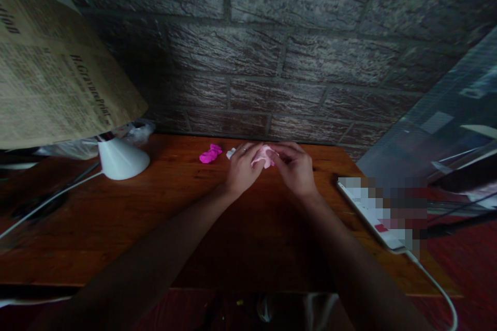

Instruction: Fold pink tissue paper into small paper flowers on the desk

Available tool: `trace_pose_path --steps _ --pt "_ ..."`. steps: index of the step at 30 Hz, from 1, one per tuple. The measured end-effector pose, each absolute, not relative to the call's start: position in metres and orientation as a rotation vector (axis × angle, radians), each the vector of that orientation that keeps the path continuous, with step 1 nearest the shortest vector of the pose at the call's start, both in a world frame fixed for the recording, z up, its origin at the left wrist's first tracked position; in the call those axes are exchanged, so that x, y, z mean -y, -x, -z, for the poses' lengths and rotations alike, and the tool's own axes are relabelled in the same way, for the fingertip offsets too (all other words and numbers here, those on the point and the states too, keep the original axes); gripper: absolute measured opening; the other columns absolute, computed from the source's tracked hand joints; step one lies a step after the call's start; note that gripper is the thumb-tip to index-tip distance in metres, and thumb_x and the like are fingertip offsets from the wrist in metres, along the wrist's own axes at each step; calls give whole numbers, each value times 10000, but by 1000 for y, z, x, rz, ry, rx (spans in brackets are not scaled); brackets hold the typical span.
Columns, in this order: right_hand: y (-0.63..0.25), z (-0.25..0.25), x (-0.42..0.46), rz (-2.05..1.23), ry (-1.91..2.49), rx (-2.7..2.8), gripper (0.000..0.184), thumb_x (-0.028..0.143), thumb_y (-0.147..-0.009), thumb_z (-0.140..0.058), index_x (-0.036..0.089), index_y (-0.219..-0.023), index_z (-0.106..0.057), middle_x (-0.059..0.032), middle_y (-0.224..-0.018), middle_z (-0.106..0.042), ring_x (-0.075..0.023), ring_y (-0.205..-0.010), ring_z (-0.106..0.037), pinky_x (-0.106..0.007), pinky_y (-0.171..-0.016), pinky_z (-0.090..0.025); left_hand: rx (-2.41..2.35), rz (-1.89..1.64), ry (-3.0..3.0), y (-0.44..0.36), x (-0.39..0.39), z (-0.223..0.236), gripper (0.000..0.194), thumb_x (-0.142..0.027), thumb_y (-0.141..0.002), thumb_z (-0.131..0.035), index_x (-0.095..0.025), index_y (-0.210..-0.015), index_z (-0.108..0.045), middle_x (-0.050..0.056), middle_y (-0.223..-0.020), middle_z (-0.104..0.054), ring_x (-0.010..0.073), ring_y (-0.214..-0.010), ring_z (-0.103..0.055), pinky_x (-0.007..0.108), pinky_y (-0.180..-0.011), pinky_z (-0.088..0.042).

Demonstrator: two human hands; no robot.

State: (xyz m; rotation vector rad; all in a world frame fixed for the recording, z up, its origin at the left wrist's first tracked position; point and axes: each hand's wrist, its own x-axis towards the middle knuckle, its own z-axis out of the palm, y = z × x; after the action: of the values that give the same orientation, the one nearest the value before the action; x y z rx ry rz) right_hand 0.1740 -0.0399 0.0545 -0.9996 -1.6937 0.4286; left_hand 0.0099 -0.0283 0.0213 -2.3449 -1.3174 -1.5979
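Note:
Between my two hands, a light pink crumpled soft piece (pixel 266 156) is held above the table near the wall; cloth or something else, I cannot tell. My left hand (pixel 243 168), with a ring on one finger, grips its left side, fingers closed. From the right, my right hand (pixel 297 168) pinches the same piece with thumb and fingers. A bright pink crumpled piece (pixel 210 153) lies on the table to the left, apart from both hands. Just behind my left hand a small white piece (pixel 230 153) shows, partly hidden.
The wooden table (pixel 171 201) ends at a grey brick wall (pixel 252 57). On the left stands a lamp with a white base (pixel 123 159) and newsprint shade (pixel 58 72). A white power strip (pixel 365 217), partly blurred out, lies at the right edge, its cord (pixel 438 279) hanging down.

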Motion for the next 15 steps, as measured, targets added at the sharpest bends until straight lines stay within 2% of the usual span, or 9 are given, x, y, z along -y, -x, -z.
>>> trace_pose_path --steps 6,9,13,15 --pt "-172 -55 42 -441 1001 1690 282 510 -888 -671 271 -908 -819 -75 -1001 -729 -204 -800 -673 -362 -734 -562 1352 1621 2318 -10 30 -24 304 -116 -846 -619 -180 -1125 -722 95 -1058 -766 238 -1004 -700 386 -923 -556" --pt "-171 -56 43 -470 1005 1659 305 505 -875 -685 251 -995 -803 -85 -1082 -722 -188 -786 -676 -347 -721 -561 1372 1707 2331 -11 30 -25 320 -101 -834 -621 -189 -1124 -724 91 -1087 -769 232 -1022 -706 376 -938 -554" --pt "-175 -53 36 -689 1034 1556 517 509 -781 -773 239 -1218 -712 -100 -1207 -699 -152 -712 -668 -320 -671 -547 1391 2039 2441 -11 21 -21 385 -34 -821 -549 -165 -1147 -707 97 -1117 -771 205 -1001 -724 351 -912 -571" --pt "-180 -51 32 -862 998 1559 586 511 -729 -811 228 -1228 -698 -99 -1177 -715 -162 -742 -672 -321 -689 -548 1422 2227 2467 -11 14 -18 369 -36 -813 -559 -171 -1122 -709 86 -1111 -773 201 -1005 -726 360 -917 -575"
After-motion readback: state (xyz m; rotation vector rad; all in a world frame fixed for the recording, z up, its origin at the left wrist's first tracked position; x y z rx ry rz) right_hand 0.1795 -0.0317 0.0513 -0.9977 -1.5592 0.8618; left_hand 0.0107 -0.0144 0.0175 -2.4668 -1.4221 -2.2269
